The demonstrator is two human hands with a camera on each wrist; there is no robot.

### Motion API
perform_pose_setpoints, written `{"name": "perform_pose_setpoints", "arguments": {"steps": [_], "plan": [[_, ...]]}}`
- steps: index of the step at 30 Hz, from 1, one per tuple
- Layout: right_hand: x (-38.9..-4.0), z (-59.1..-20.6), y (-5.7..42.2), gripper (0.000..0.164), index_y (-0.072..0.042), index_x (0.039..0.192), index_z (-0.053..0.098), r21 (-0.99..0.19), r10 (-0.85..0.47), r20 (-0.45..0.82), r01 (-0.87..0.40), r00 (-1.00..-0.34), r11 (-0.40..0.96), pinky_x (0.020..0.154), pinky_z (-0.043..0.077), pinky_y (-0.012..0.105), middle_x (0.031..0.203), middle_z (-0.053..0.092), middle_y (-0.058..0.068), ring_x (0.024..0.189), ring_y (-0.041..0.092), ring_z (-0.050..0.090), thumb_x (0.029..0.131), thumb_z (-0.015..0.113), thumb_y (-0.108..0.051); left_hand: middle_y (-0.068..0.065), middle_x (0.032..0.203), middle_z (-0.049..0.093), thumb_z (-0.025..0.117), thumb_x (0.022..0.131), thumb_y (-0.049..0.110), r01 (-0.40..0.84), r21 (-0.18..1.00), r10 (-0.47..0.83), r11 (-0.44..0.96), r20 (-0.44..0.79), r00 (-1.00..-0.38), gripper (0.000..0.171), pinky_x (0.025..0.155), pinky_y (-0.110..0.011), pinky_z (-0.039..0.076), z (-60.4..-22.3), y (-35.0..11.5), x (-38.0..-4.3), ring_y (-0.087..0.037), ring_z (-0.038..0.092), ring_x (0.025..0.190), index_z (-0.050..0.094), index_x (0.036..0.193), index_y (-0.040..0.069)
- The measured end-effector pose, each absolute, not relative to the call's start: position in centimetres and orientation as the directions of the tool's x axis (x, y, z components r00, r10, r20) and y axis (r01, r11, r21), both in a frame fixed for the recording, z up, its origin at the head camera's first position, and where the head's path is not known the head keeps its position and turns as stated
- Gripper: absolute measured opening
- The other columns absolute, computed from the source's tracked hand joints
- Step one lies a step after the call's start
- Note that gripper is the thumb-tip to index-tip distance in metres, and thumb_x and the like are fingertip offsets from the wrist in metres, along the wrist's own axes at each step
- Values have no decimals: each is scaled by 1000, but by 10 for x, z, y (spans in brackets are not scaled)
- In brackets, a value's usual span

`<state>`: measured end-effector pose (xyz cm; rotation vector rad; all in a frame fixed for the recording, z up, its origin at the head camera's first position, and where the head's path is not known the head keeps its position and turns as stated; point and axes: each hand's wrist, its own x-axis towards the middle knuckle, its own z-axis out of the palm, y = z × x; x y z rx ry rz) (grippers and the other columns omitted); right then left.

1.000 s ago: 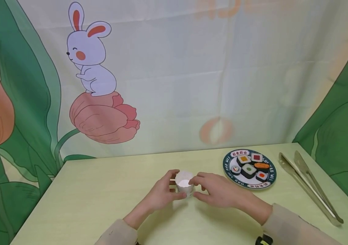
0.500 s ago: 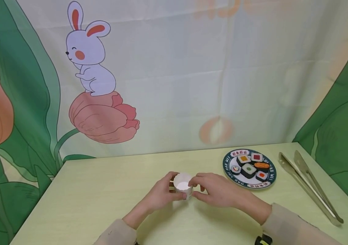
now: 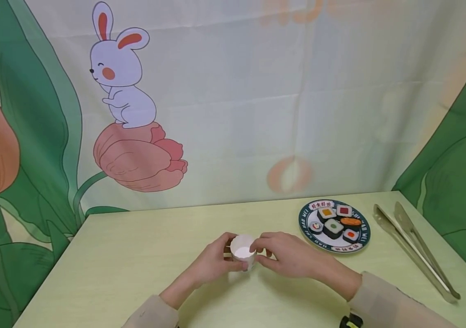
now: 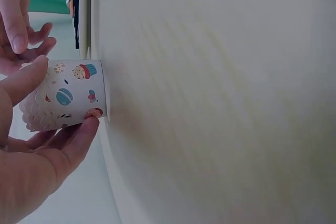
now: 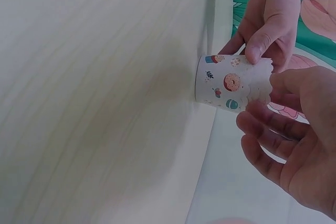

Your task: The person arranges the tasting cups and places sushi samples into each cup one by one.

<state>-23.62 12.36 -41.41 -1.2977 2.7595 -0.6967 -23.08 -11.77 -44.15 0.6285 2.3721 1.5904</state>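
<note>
A small white paper baking cup, with a scalloped rim and printed cupcakes and doughnuts, stands upright on the pale green table. Its base is at the tabletop in the left wrist view. My left hand grips the cup's side between thumb and fingers. With curled fingers, my right hand pinches the rim on the right, one fingertip reaching over the edge. Printed baking cup and right fingers show closely in the right wrist view, the lower fingers hanging beside the cup. Nothing shows inside it from above.
To the right, a round blue-rimmed plate carries several sushi pieces. Metal tongs lie spread at the table's right side. A printed curtain with a rabbit and tulips hangs behind the table's back edge.
The cup has shifted slightly left and towards me, held by the left hand. My right hand has followed a little to the left. Plate and tongs stay put.
</note>
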Motion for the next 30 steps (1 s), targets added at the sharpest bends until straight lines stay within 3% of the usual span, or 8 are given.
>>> {"name": "perform_pose_setpoints", "arguments": {"steps": [14, 30], "plan": [[-240, -408, 120, 11, -15, 106, 76, -378, -768, 178, -764, -615, 524, 61, 49, 19, 88, 62, -12, 68, 1, 52, 96, 73, -14, -12, 125, 59, 83, 87, 7, 212, 923, 495, 321, 27, -869, 57, 97, -44, 55, -438, -121, -223, -29, 60, 115, 50, 133, -5], [-239, -406, 120, 6, -14, 97, 77, -332, -798, 226, -814, -559, 476, 64, 48, 18, 88, 66, -9, 70, 0, 53, 94, 76, -9, -13, 122, 60, 83, 88, 7, 232, 922, 516, 310, 41, -856, 54, 96, -42, 55, -438, -123, -222, -28, 61, 112, 52, 131, -5]]}}
